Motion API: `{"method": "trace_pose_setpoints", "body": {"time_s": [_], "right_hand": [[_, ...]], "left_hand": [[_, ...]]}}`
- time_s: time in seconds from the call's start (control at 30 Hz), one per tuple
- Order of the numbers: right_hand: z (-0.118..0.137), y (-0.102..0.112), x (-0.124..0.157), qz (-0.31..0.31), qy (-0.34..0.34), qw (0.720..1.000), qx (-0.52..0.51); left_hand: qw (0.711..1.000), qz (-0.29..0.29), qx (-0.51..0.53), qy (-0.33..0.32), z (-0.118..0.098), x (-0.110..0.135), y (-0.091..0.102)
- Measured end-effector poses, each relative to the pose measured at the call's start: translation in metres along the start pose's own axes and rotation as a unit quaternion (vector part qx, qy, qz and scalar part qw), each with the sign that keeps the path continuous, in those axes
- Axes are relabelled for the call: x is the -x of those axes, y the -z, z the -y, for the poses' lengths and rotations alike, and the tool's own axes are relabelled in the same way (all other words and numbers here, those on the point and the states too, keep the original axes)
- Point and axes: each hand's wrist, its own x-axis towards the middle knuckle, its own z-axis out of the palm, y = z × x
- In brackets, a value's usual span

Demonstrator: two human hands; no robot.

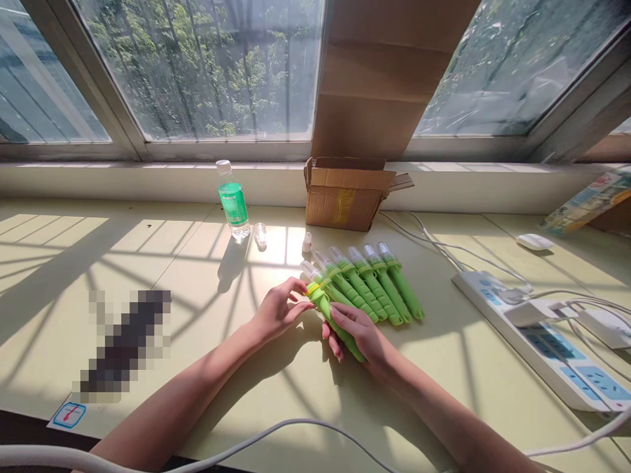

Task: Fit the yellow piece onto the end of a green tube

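In front of me I hold a green plastic stick (325, 310) with a yellow collar, tilted up to the left. My right hand (359, 332) is closed around its green handle. At the collar, the thumb and forefinger of my left hand (283, 305) pinch the stick. A clear cap (309, 270) shows just beyond the collar; whether it sits on the held stick or on one behind, I cannot tell. Several similar green sticks (379, 289) with clear tops lie side by side just past my right hand. Their handles point toward the lower right.
Behind the sticks are a small clear piece (307, 242), another clear piece (260, 236), a green-labelled bottle (233, 202) and an open cardboard box (340, 200). A power strip (537, 341) with cables lies right. One white cable (296, 424) crosses the table's (197, 263) front.
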Motion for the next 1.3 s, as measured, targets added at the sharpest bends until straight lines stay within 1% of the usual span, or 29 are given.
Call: {"method": "trace_pose_setpoints", "body": {"time_s": [0.1, 0.33, 0.57, 0.77, 0.9, 1.1, 1.3], "right_hand": [[-0.003, 0.001, -0.001, -0.010, -0.002, 1.000, 0.007], [-0.008, 0.003, -0.003, -0.023, 0.005, 0.999, 0.029], [-0.010, 0.000, -0.003, -0.039, 0.006, 0.999, 0.020], [-0.008, -0.002, -0.001, -0.044, -0.007, 0.999, 0.007], [-0.007, 0.000, -0.003, -0.040, -0.013, 0.999, -0.002], [-0.008, 0.001, -0.004, -0.040, -0.004, 0.999, -0.010], [-0.007, 0.000, -0.003, -0.050, 0.002, 0.999, -0.006]], "left_hand": [[1.000, 0.001, 0.000, 0.009, 0.000, 0.000, 0.000], [1.000, 0.006, -0.002, -0.006, -0.002, 0.001, 0.000], [1.000, -0.015, -0.015, 0.004, 0.001, 0.000, -0.003], [1.000, 0.012, -0.009, -0.012, 0.006, 0.000, -0.003], [0.999, 0.020, -0.023, -0.028, 0.010, 0.000, -0.001], [0.997, -0.004, -0.067, -0.028, 0.010, 0.002, -0.001], [0.996, -0.012, -0.087, -0.016, 0.011, 0.003, 0.000]]}}
